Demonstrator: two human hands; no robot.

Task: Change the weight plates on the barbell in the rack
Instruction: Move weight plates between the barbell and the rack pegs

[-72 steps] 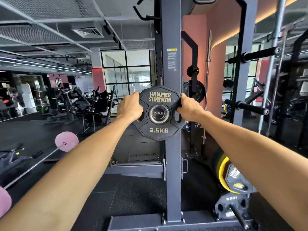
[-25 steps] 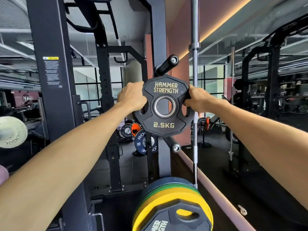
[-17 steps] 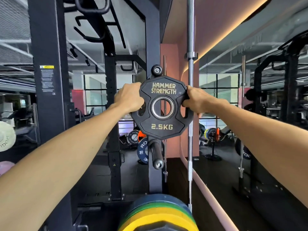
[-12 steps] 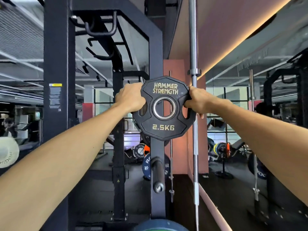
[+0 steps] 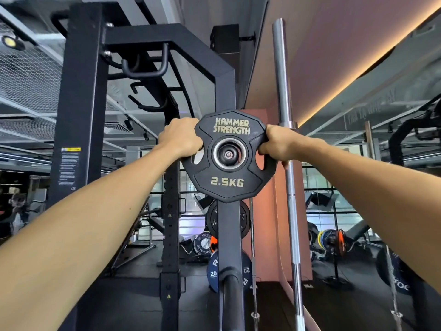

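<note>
A black 2.5 kg Hammer Strength plate is at arm's length in front of me, upright and face-on. My left hand grips its left edge through a handle slot, and my right hand grips its right edge. A black storage peg on the rack upright shows end-on inside the plate's centre hole. A second, lower peg points toward me below the plate. The barbell in the rack is out of view.
A bare steel bar stands upright just right of the plate, beside a mirror wall. A black plate and a blue 20 kg plate hang behind the upright. Another rack post rises on the left.
I turned from the barbell sleeve to the rack's storage post, carrying the plate. It rose level with the upper peg, which now shows through its centre hole.
</note>
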